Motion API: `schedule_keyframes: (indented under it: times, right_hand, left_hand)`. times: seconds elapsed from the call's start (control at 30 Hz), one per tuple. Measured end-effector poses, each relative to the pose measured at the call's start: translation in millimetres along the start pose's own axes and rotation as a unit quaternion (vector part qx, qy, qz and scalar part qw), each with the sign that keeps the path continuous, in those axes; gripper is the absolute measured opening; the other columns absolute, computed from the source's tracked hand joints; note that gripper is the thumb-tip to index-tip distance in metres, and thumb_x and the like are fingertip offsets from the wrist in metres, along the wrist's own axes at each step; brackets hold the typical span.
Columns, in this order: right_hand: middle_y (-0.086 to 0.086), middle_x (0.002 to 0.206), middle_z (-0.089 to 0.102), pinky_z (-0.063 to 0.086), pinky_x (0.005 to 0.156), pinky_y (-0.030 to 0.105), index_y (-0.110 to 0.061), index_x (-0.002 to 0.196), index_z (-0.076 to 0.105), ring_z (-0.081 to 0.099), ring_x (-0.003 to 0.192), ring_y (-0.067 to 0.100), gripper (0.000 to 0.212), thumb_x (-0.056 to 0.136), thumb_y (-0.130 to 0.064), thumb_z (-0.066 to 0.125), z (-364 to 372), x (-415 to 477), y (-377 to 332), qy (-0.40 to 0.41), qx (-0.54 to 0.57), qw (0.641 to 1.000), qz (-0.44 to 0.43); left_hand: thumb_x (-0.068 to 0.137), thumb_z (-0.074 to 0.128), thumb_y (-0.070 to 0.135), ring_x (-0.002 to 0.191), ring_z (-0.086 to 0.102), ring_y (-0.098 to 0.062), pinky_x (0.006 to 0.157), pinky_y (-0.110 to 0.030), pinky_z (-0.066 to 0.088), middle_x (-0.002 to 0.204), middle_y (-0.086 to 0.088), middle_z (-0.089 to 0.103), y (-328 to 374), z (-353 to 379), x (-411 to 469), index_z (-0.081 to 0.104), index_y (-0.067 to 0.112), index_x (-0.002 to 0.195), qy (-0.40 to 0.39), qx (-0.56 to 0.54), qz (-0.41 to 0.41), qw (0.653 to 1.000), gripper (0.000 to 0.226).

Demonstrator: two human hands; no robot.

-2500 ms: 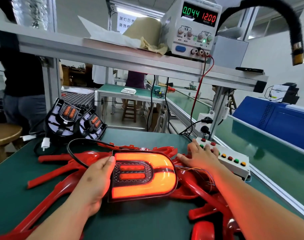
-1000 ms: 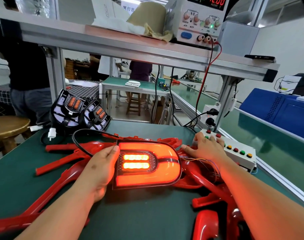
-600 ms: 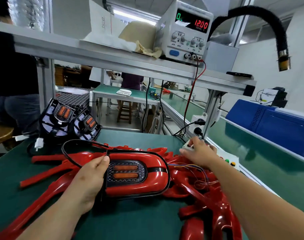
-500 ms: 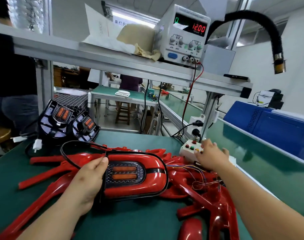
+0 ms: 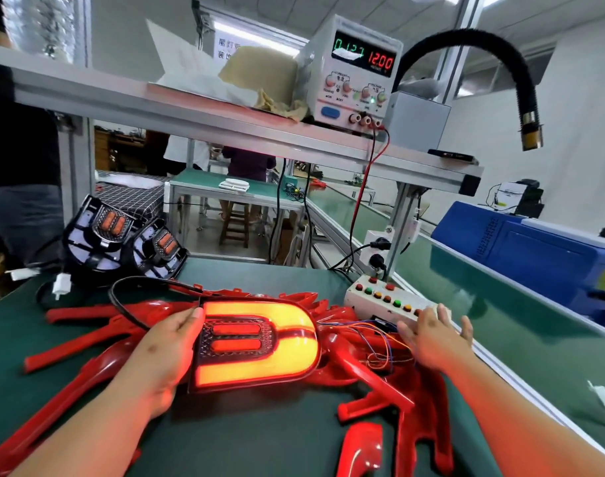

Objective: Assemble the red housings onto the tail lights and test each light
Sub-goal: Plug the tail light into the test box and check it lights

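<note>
While aglow, tail light (image 5: 259, 370) crosswise, curve rightward

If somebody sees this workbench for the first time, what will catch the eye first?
The tail light glows orange-yellow at the middle of the green bench, its left edge held by the left hand. On the shelf above, the power supply shows 12.00 in red digits. At the right, the right hand spreads open by the button box.
</note>
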State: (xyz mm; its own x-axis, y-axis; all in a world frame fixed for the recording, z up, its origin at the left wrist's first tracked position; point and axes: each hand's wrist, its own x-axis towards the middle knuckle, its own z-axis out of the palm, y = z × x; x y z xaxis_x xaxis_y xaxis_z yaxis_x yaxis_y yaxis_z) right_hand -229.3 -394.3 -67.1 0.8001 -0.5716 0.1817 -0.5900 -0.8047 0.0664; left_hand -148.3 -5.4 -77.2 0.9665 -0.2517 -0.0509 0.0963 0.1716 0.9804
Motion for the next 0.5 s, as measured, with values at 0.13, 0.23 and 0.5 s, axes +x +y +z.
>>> schedule_keyframes:
  times: [0.13, 0.23, 0.5]
  right_hand:
    - [0.002, 0.149, 0.033, -0.005, 0.115, 0.055, -0.014, 0.137, 0.038, 0.003, 0.150, 0.016, 0.065, 0.097, -0.061, 0.019, 1.5, 0.7, -0.8, 0.004, 0.001, 1.000, 0.008]
    - [0.001, 0.145, 0.036, -0.002, 0.115, 0.056, -0.014, 0.135, 0.041, 0.006, 0.150, 0.016, 0.064, 0.097, -0.061, 0.020, 1.7, 1.5, -0.5, 0.003, -0.003, 1.000, 0.005]
    - [0.003, 0.134, 0.043, 0.007, 0.115, 0.054, -0.011, 0.125, 0.044, 0.021, 0.145, 0.019, 0.065, 0.094, -0.066, 0.025, 2.2, -0.3, 0.2, 0.020, 0.003, 1.000, -0.002]
  left_hand:
    - [0.106, 0.038, 0.025, 0.096, 0.071, -0.035, 0.098, -0.060, 0.047, 0.098, -0.018, 0.075, 0.2, 0.3, -0.3, 0.068, 0.011, 0.108, 0.004, -0.005, -0.001, 1.000, 0.033]
    - [0.106, 0.037, 0.026, 0.097, 0.071, -0.036, 0.097, -0.060, 0.047, 0.098, -0.018, 0.075, -0.1, 0.4, 0.2, 0.067, 0.011, 0.110, 0.005, -0.005, -0.005, 1.000, 0.033]
    - [0.106, 0.036, 0.028, 0.094, 0.072, -0.033, 0.096, -0.059, 0.049, 0.097, -0.017, 0.075, 1.8, -0.4, 0.2, 0.066, 0.010, 0.111, -0.003, -0.001, -0.020, 1.000, 0.035]
